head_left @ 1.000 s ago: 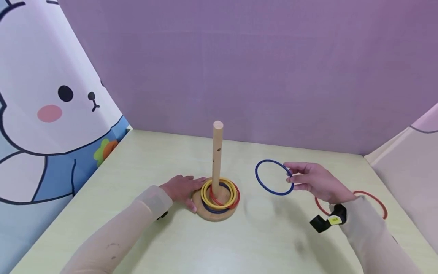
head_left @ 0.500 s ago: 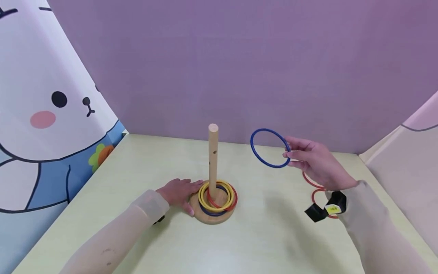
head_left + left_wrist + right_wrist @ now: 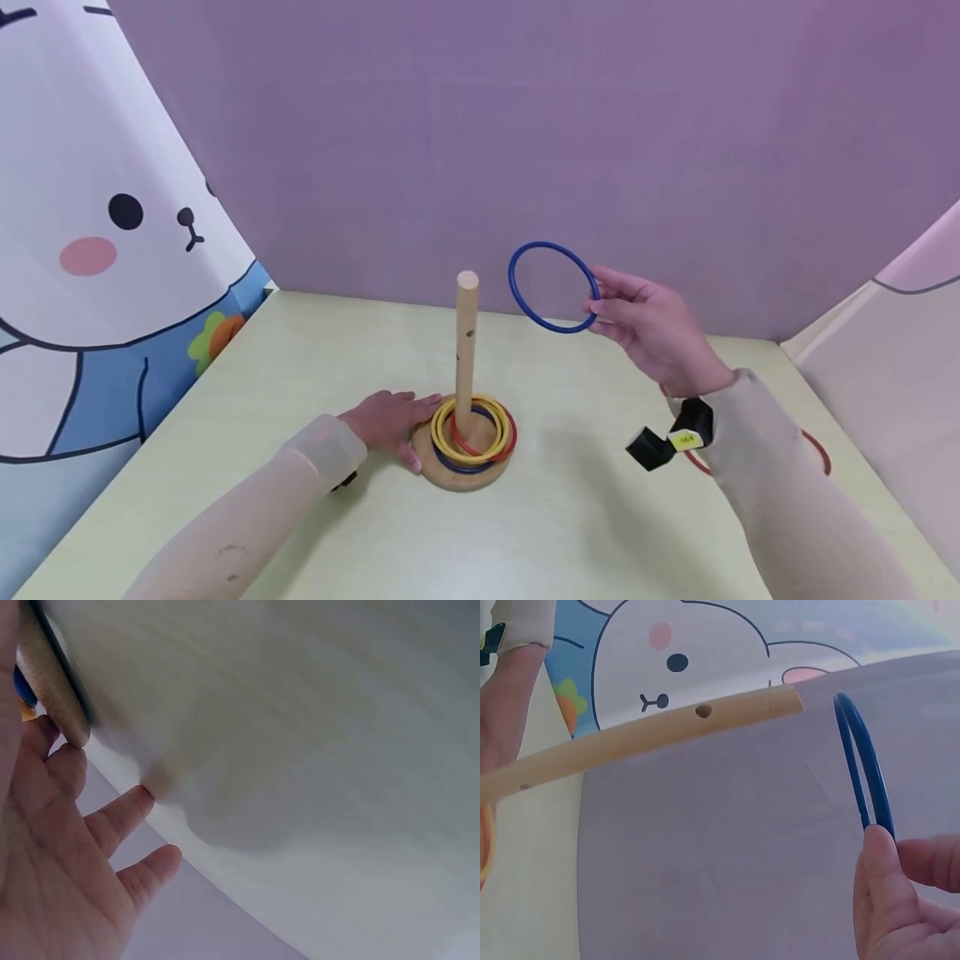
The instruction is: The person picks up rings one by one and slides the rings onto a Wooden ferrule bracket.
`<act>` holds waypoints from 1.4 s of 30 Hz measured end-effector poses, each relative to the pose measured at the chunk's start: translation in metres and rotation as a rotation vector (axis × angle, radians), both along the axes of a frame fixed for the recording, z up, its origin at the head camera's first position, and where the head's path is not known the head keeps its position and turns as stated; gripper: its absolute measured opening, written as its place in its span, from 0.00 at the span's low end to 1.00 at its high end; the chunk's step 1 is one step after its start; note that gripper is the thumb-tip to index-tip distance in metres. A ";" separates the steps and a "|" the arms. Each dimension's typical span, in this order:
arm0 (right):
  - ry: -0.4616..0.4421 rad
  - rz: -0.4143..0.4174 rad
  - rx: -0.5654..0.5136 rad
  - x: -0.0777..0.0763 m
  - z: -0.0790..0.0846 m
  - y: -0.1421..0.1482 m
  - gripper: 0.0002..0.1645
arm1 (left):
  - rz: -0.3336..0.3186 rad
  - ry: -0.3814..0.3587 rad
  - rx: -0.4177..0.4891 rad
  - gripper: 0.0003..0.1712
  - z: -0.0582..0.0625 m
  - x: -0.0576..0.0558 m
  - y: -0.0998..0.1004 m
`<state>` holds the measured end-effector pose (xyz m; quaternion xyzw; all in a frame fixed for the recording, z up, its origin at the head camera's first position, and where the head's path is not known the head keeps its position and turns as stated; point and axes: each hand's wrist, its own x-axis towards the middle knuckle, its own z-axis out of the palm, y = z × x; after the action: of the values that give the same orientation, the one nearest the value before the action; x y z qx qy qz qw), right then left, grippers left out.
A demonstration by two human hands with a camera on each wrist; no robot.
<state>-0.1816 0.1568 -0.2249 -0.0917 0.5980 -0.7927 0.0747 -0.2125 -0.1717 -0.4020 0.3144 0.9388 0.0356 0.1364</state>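
Note:
A thin blue ring is pinched between the thumb and fingers of my right hand, tilted in the air to the right of the wooden peg. In the right wrist view, the ring stands apart from the peg's end. The round wooden base of the peg carries several yellow, red and dark blue rings lying around the peg's foot. My left hand rests at the base's left edge, fingers extended; in the left wrist view, some fingertips touch the base's rim.
Red rings lie on the table's right side, partly hidden by my right forearm. Purple cloth rises behind the pale table. At the left hangs a panel with a cartoon animal.
My right hand has lifted the blue ring higher and carried it left, closer to the peg top. My left hand stays at the base.

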 end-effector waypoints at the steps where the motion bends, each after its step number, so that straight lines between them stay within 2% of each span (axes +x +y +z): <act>1: 0.006 0.000 -0.001 0.000 0.001 -0.003 0.17 | -0.001 0.000 -0.001 0.61 0.000 0.000 0.000; 7: 0.029 -0.005 0.013 0.004 0.005 -0.016 0.20 | -0.031 0.002 -0.004 0.61 0.001 0.002 -0.001; 14: 0.035 -0.007 0.076 0.002 0.009 -0.037 0.29 | -0.027 -0.001 -0.006 0.60 0.001 0.003 -0.003; 18: 0.039 -0.009 0.112 0.000 0.011 -0.046 0.28 | -0.033 -0.003 0.001 0.60 0.002 0.004 -0.002; 23: 0.035 -0.002 0.147 0.000 0.011 -0.055 0.28 | -0.006 -0.011 -0.009 0.59 0.003 0.004 -0.002; 42: 0.026 0.026 0.179 -0.005 0.004 -0.074 0.26 | 0.003 -0.027 -0.019 0.58 0.002 0.003 -0.002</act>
<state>-0.1866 0.0831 -0.2205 -0.1027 0.6661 -0.7338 0.0852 -0.2091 -0.1741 -0.4005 0.3112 0.9376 0.0311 0.1519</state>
